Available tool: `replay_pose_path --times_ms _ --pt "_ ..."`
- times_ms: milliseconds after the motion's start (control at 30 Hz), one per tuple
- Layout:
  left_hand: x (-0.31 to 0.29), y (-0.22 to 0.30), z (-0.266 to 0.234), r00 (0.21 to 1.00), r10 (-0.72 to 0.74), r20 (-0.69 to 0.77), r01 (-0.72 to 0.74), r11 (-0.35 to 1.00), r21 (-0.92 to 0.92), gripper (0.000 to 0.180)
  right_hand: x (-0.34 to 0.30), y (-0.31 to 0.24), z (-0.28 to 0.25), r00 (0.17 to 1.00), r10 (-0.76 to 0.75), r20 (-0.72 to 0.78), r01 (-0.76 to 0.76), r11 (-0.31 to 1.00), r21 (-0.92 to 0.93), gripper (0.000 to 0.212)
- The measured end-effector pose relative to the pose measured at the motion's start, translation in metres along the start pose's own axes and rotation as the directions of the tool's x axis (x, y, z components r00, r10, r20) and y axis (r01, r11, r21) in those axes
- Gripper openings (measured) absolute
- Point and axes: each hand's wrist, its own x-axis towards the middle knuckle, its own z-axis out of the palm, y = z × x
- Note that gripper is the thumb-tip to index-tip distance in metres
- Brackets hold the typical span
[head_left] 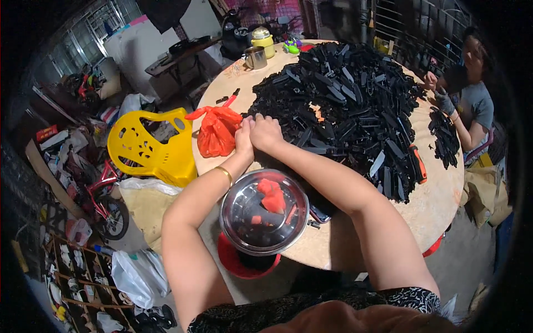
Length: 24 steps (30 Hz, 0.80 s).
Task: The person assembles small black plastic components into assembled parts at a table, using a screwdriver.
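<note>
My left hand (244,137) and my right hand (266,133) are closed and pressed together at the left edge of a big heap of black plastic pieces (344,105). Whatever they hold is hidden by the fingers. A knotted red plastic bag (216,136) lies just left of my left hand. Below my wrists, a shiny metal bowl (230,222) contains a crumpled red piece (272,195) and smaller red bits. It overlaps the round table's near edge, above a red bucket (227,258).
A metal mug (255,57) and yellow jar (264,41) stand at the round table's (355,238) far side. An orange-handled tool (419,165) lies by the heap. A yellow plastic chair (150,147) touches the left edge. Another person (472,105) sits at right beside a smaller black pile (444,139).
</note>
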Motion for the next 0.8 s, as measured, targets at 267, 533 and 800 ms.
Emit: replay_pose_path --times_ms 267,533,800 --pt "0.011 -0.005 0.007 0.883 0.172 0.436 0.283 0.545 -0.789 0.033 0.008 -0.021 -0.014 0.988 0.147 0.053 -0.153 0.98 0.13 0.039" --pt "-0.006 0.066 0.041 0.925 -0.286 -0.25 0.143 0.872 -0.468 0.024 0.016 -0.008 0.003 0.908 0.374 -0.186 -0.138 0.689 0.711 0.03" --pt "-0.003 0.107 0.073 0.968 -0.089 -0.234 -0.034 0.879 -0.476 0.023 0.026 -0.009 -0.042 0.879 0.471 -0.076 0.077 0.017 0.997 0.025"
